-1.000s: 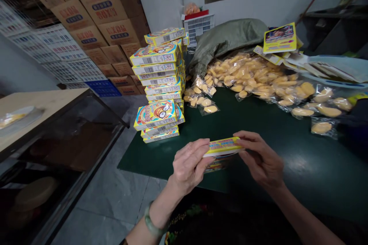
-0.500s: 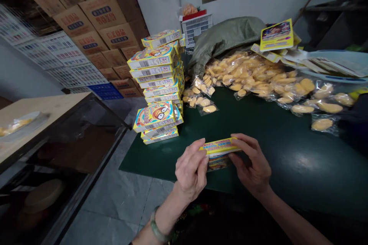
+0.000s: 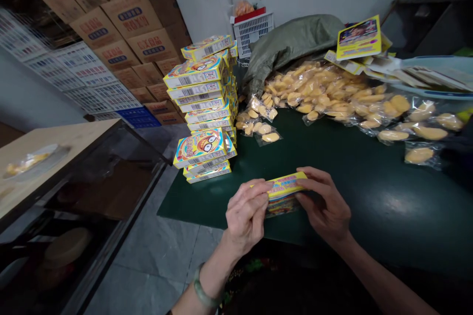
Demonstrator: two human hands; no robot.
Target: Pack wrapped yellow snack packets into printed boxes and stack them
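Between my two hands, above the near edge of the green table point(image 3: 354, 172), is a small yellow printed carton point(image 3: 286, 185) with its narrow side facing up. My left hand point(image 3: 247, 214) grips its left end, fingers over the top edge. My right hand point(image 3: 327, 206) pinches its right end between thumb and fingers. The carton's lower face is partly in shadow. To the left stands a tall stack of matching yellow cartons point(image 3: 201, 103), printed with a cartoon face in glasses. Beyond my hands lies a heap of yellow oval pieces in clear wrappers point(image 3: 325, 91).
A green-grey sack point(image 3: 291, 39) lies behind the heap. Flat yellow cards point(image 3: 358, 39) and a light blue basin point(image 3: 436, 71) are at the back right. Brown shipping boxes point(image 3: 133, 17) rise at the left, past a wooden-topped side table point(image 3: 70, 147). A white crate point(image 3: 254, 34) stands by the wall.
The carton's upper flap now lies flush along the top, where a pale gap showed beneath it before. Both hands keep their grip and have barely moved. The view has shifted slightly.
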